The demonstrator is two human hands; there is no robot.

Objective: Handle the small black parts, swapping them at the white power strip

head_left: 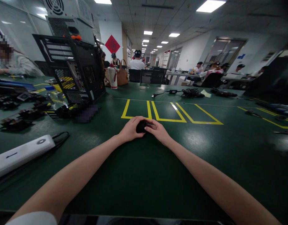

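Note:
A small black rounded object (141, 126) sits between my two hands, low over the green table, partly covered by fingers. My left hand (132, 128) wraps around its left side, thumb below and fingers over the top. From the right, my right hand (158, 130) pinches its edge between thumb and fingers. Its exact kind does not show; it is dark and about palm-sized. Just beyond my hands are yellow tape outlines (169, 120) stuck on the green table (144, 181).
An open black computer case (85, 68) stands at the left back, near a white cup (113, 78) and a brown handbag (122, 75). A long white device (24, 153) with a cable lies at left. Coiled black cables (192, 93) lie at the back. Several people sit farther off.

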